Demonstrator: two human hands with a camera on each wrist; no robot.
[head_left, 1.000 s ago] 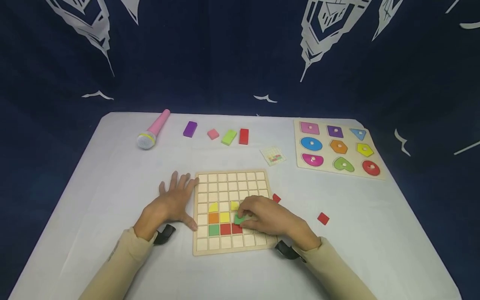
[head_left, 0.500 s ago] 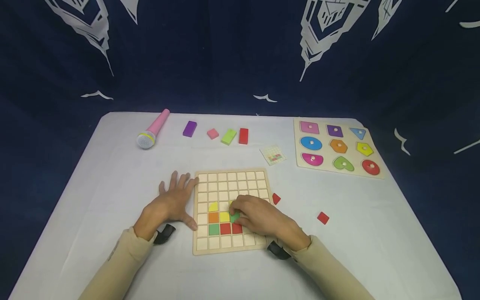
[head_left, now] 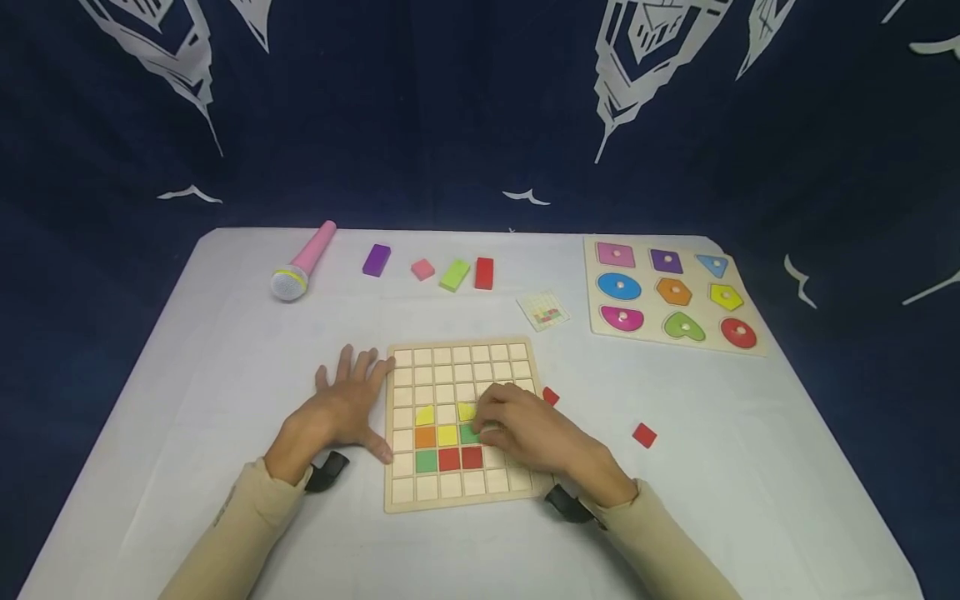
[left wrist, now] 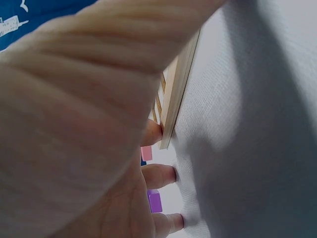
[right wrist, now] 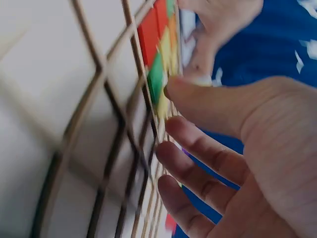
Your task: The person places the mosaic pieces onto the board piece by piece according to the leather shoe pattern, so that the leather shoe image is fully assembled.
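Observation:
In the head view a wooden grid board (head_left: pixel 420 504) lies on the white table. My left hand (head_left: pixel 341 412) is spread flat at its left side, thumb and a fingertip at the edge. In its cells are an orange tile (head_left: pixel 425 437), a green tile (head_left: pixel 426 461), two red tiles (head_left: pixel 448 459) and several yellow pieces (head_left: pixel 447 435). Another green tile (head_left: pixel 468 434) lies in a cell right of the middle yellow one. Over it hovers my right hand (head_left: pixel 528 429), fingers loosely bent; the right wrist view shows thumb and fingers apart, the thumb tip close to this green tile (right wrist: pixel 155 82).
Two loose red pieces (head_left: pixel 644 435) lie right of the board. Behind it are a pattern card (head_left: pixel 543 311), a red block (head_left: pixel 484 273), a lime block (head_left: pixel 454 275), a pink block (head_left: pixel 422 269), a purple block (head_left: pixel 377 260), a toy microphone (head_left: pixel 303 262) and a shape puzzle (head_left: pixel 637 325).
My right hand brought the green tile left into its cell, let go of it, and has drawn back slightly to the right. My left hand has stayed at the board's edge.

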